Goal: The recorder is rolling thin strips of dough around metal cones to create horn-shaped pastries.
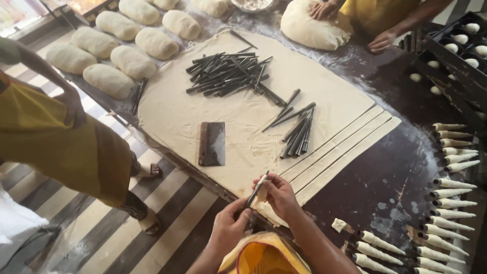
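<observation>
Dark metal, thin and tapered: a cone mould (257,190) sits between the two hands at the near edge of the table (385,187), tilted with its upper end pointing up and to the right. The left hand (231,227) comes up from below, fingers curled, thumb and forefinger pinching the mould's lower end. The right hand (280,195) lies just beside it on the right, wrist bent inward, fingers closed around the upper part of the mould and a pale dough strip (262,197) pressed against it; how far the strip goes round the metal cannot be told. Both forearms angle in from the bottom of the view, above a yellow garment.

Just beyond the hands, the rolled dough sheet (177,114) begins, its right side cut into long parallel strips (345,147). A flat dark scraper (211,143) rests on the sheet, with a small bundle of moulds (299,134) near it and a larger heap of moulds (228,72) farther up. To the right, rows of wrapped cones (451,193) lie on the dark tabletop. Farther off, oval dough loaves (133,62) line the left side, and at the far end another person's hands (324,10) press on a big dough mound (309,28). A third person in yellow stands at the left.
</observation>
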